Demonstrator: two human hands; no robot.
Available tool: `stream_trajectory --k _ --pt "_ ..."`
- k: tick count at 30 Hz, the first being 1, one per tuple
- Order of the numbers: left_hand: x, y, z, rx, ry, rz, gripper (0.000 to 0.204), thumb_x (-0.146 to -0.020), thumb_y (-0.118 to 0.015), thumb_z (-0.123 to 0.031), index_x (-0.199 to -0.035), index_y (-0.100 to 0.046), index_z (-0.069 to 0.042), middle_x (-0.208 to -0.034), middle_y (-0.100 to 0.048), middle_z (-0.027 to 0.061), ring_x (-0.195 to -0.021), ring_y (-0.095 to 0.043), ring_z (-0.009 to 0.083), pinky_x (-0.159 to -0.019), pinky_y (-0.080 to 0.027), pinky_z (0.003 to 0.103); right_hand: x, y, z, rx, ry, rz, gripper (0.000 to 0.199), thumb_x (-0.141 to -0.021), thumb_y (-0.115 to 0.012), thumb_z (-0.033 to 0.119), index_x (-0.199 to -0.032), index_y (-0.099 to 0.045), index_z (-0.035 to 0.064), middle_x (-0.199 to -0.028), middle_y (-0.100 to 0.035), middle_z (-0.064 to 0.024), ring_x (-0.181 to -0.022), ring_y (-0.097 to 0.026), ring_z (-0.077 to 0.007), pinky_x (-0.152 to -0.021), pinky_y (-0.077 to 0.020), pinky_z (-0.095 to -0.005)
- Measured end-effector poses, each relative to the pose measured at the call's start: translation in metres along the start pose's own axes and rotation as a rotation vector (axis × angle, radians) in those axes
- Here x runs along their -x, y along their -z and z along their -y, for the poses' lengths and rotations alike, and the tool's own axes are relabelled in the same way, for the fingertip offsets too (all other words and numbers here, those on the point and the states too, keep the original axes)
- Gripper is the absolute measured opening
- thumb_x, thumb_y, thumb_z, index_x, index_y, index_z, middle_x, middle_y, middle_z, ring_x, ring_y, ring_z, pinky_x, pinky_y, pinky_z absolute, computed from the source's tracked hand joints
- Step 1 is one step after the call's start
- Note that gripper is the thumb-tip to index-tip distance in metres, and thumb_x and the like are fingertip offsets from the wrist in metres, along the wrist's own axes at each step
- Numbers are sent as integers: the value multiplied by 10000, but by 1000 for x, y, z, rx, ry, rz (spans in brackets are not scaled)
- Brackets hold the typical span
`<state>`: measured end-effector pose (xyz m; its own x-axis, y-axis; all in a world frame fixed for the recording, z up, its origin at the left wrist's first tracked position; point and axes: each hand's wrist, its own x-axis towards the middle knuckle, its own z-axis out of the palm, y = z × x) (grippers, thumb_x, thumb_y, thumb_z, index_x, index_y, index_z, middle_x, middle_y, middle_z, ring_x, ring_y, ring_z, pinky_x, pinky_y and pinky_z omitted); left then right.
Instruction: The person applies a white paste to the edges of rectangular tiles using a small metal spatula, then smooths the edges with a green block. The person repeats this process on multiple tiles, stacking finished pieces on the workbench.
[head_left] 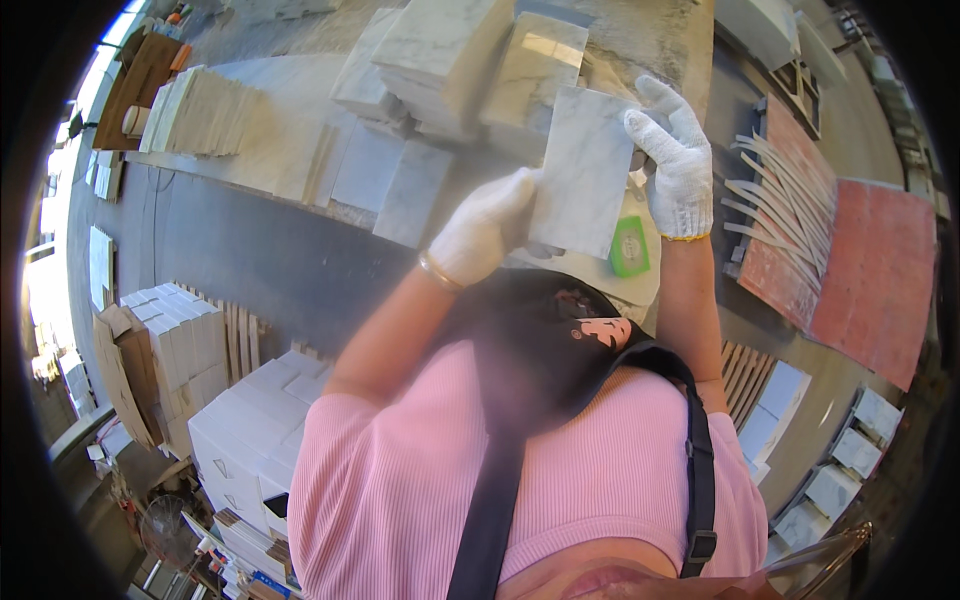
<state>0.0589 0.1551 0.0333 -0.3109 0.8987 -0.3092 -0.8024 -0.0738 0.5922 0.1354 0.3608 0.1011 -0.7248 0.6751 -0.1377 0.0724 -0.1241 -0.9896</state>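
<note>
A pale grey-veined marble tile (pixel 583 175) is tilted up in front of my chest. My left hand (pixel 488 222), in a white knit glove, is closed on its left edge, with some fingers hidden. My right hand (pixel 678 165), gloved too, is at the tile's upper right edge. Its fingers are raised and spread, and the thumb tip is at the edge; whether it bears any weight I cannot tell. Below the tile's right side, a green box (pixel 630 247) lies on a pale surface. Beyond it are stacked marble blocks (pixel 440 55) and another flat tile (pixel 413 192).
A row of upright tiles (pixel 200 112) stands at the far left of the worktable (pixel 285 110). White cartons (pixel 255 430) are piled at the lower left. On the right, pale strips (pixel 785 205) lie across a reddish board (pixel 870 270). Tile stacks (pixel 832 490) stand at lower right.
</note>
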Motion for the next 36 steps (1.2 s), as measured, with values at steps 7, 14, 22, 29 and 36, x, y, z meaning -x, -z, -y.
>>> stream_trajectory --k 7,14,22,29,36 --pt "2 -10 1 -254 -50 -45 499 -956 -672 -239 -1367 -589 32 -1187 -679 46 -1007 -612 107 -865 -492 265 26 17 -28 -152 70 58 733 -868 -725 18 -1528 -408 7 -1116 -675 -73 -922 -602 -100 -801 -490 -232" --pt "1 -6 1 -269 -69 -5 535 -949 -685 -236 -1381 -568 58 -1309 -654 102 -1188 -593 182 -1049 -437 337 88 36 -52 -75 -124 325 923 -778 -763 10 -1578 -303 8 -1288 -607 -96 -1125 -582 -169 -957 -480 -317" --pt "1 -10 -4 -305 -47 59 593 -917 -722 -260 -1388 -558 62 -1311 -652 107 -1201 -593 193 -1070 -424 342 91 57 -47 74 -117 296 761 -821 -738 91 -1504 -422 -22 -1144 -675 -110 -994 -657 -185 -859 -527 -314" --pt "3 -6 -6 -375 119 8 578 -895 -743 -267 -1362 -593 37 -1236 -688 94 -1109 -639 166 -937 -520 323 75 50 -34 -217 -41 98 641 -981 -593 388 -1434 -491 -55 -1105 -697 -159 -866 -692 -208 -683 -524 -287" --pt "1 -22 -14 -472 121 76 501 -899 -722 -230 -1320 -624 23 -1179 -700 72 -1048 -629 135 -899 -517 295 67 36 -10 98 110 12 351 -1008 -600 190 -1259 -660 -48 -1157 -704 -81 -996 -633 -115 -894 -489 -245"
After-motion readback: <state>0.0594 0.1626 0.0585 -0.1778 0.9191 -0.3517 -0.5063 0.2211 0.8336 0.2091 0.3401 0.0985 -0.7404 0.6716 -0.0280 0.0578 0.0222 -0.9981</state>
